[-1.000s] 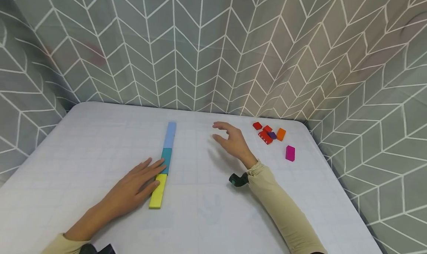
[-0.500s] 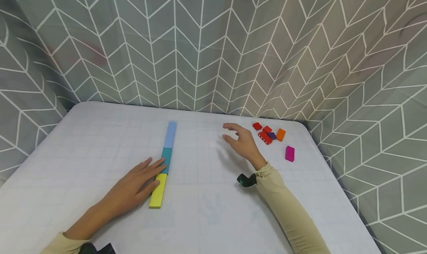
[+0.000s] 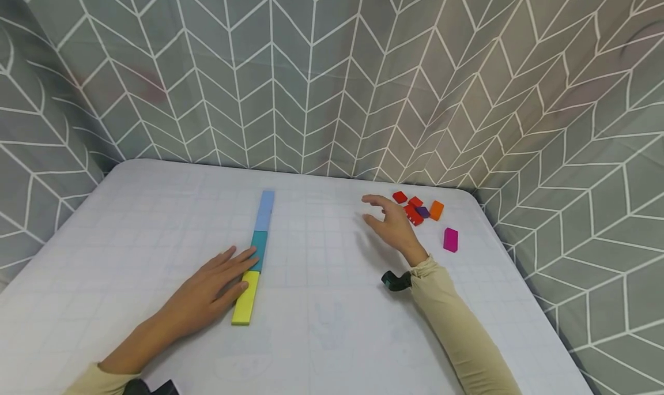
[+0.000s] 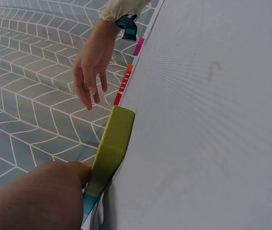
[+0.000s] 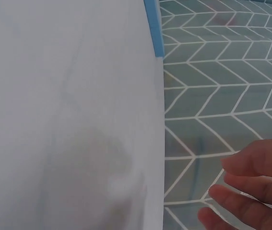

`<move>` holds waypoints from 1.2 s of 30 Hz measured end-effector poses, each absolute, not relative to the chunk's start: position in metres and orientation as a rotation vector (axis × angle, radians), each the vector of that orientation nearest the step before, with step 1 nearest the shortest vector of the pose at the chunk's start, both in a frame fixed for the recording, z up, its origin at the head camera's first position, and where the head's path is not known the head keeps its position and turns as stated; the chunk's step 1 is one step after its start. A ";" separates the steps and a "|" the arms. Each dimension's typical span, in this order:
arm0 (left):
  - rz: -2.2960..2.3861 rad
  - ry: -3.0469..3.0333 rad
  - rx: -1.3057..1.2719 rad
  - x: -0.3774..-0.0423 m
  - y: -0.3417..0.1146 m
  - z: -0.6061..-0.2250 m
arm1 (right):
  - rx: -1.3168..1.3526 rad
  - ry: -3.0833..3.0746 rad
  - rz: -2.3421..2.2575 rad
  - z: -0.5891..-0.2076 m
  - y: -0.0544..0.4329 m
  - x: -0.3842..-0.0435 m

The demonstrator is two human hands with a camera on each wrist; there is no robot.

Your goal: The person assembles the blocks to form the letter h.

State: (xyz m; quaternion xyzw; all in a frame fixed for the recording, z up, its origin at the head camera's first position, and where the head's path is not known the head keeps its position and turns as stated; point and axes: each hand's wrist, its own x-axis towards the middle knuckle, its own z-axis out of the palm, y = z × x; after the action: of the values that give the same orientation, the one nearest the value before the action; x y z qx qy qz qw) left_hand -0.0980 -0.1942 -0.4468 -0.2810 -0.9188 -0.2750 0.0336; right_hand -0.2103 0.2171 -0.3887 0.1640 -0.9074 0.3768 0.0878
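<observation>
Three flat blocks lie end to end in a line on the white table: a light blue block (image 3: 264, 209) farthest off, a teal block (image 3: 259, 242) in the middle and a yellow block (image 3: 246, 300) nearest. My left hand (image 3: 207, 291) rests over this line from the left, its straight fingertips on the teal block and its thumb at the yellow one. In the left wrist view the yellow block (image 4: 112, 143) stands out past the thumb. My right hand (image 3: 390, 222) hovers above the table, fingers loosely bent with nothing between them, just left of a red block with white marks (image 3: 413, 215).
Beside that red block lie two smaller red blocks (image 3: 399, 197), a purple block (image 3: 422, 211) and an orange block (image 3: 437, 210). A magenta block (image 3: 451, 240) sits apart, nearer the right edge. A grey patterned curtain (image 3: 311, 78) hangs behind the table.
My right hand has moved rightward across the table toward the group of small blocks and now covers part of the marked red one. The left hand and the line of blocks have stayed put.
</observation>
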 end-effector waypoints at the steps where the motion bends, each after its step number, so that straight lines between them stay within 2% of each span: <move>1: -0.847 -2.823 -0.865 -0.098 -0.194 -0.447 | 0.487 -2.706 1.115 -0.389 0.219 -0.210; 36: -0.829 -2.838 -0.860 -0.098 -0.195 -0.448 | 0.178 -2.839 0.935 -0.403 0.295 -0.221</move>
State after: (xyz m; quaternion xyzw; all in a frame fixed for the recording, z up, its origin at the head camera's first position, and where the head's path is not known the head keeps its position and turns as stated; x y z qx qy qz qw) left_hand -0.0981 -0.1952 -0.4483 -0.2791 -0.9212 -0.2692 0.0312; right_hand -0.2209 0.2952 -0.4033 0.0592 -0.9455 0.3116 0.0735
